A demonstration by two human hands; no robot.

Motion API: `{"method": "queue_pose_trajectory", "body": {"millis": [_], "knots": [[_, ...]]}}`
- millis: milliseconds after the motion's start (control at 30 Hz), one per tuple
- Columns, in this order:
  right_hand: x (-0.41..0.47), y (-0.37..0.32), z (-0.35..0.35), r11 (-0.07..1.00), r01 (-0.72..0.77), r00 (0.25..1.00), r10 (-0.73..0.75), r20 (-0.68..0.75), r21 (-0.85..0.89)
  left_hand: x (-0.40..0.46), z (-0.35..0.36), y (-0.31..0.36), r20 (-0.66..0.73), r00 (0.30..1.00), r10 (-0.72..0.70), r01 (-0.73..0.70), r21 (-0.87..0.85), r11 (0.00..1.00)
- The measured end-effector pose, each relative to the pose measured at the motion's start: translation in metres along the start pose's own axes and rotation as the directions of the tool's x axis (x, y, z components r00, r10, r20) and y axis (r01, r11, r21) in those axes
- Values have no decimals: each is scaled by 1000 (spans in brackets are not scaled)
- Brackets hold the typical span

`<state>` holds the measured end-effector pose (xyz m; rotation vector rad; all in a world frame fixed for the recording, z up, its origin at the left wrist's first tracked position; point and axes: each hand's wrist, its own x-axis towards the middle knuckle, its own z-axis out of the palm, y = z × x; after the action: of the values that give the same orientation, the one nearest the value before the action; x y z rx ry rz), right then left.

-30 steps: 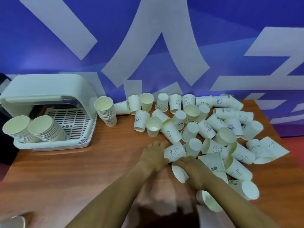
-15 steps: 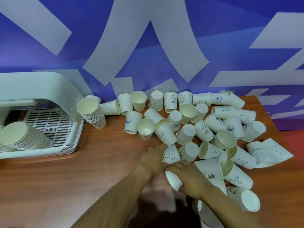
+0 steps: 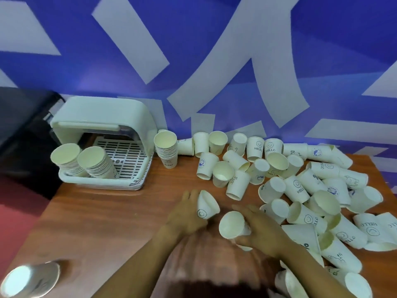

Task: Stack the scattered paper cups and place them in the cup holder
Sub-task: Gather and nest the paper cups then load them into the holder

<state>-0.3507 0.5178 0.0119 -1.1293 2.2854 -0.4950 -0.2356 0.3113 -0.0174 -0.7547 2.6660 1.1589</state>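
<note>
Many white paper cups (image 3: 298,188) lie scattered over the right half of the wooden table (image 3: 96,222). My left hand (image 3: 187,216) grips a cup with a smiley face (image 3: 206,205), bottom pointing up and away. My right hand (image 3: 257,226) holds another cup (image 3: 233,224) on its side, its mouth turned toward the left hand. The two held cups are a little apart. The pale green cup holder (image 3: 103,125) stands at the back left with two cup stacks (image 3: 86,161) leaning in its tray. A third stack (image 3: 166,149) stands on the table just right of the holder.
A blue and white banner (image 3: 214,61) backs the table. A shiny round object (image 3: 30,280) lies at the near left corner. A dark object (image 3: 23,130) sits left of the holder. The table's left edge drops to a red floor (image 3: 19,207).
Both hands have drawn back from the pile, each lifting a cup. The left hand's smiley cup came up off the table. The view has swung left, showing the whole holder.
</note>
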Motion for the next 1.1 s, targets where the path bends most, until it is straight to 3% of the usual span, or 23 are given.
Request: {"method": "queue_pose_trajectory", "body": {"millis": [300,500,867,1100], "knots": [[23,-81,26,995,28,1000,-28,2,101,-49,-71,-47,-140,990,3,-28,-174,984],[51,-157,47,983,-2,998,14,-60,185,-70,-130,-89,-134,991,9,-45,-272,961],[110,-288,91,984,9,994,11,-109,177,-85,-221,-186,-161,986,49,-98,-315,944],[142,-334,80,991,35,983,-12,-184,126,-88,-281,-206,-351,930,109,-205,-250,946]]}}
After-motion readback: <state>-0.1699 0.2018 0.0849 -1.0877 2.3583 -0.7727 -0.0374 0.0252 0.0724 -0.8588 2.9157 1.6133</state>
